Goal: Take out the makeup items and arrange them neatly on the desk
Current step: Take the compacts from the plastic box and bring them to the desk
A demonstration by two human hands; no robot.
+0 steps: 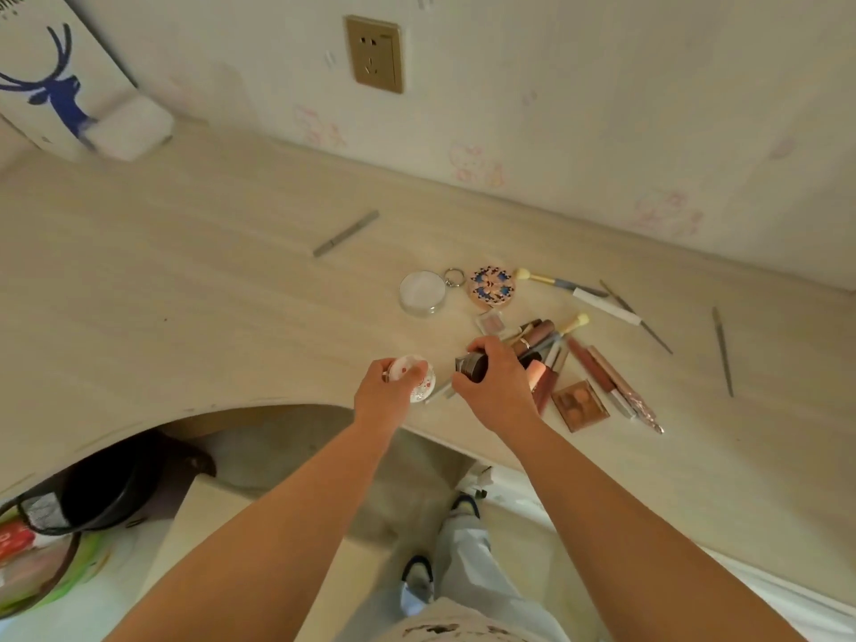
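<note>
While left hand (387, 391) grips a small patterned jar (419, 379) and right hand (498, 386) a dark jar (472, 366) at centre frame, both look rigid, light, probably slippery; hold around the sides.

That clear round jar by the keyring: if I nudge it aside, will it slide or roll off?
The clear round jar sits flat and squat, so it would probably slide rather than tip or roll. It looks like glass or hard plastic, so likely smooth and slippery to grip.

Soft, even daylight; slight blur, wide-angle bending at edges.

home bedroom | wallpapered wall (556, 108) | wall socket (374, 54) | wooden desk (185, 271)
</note>
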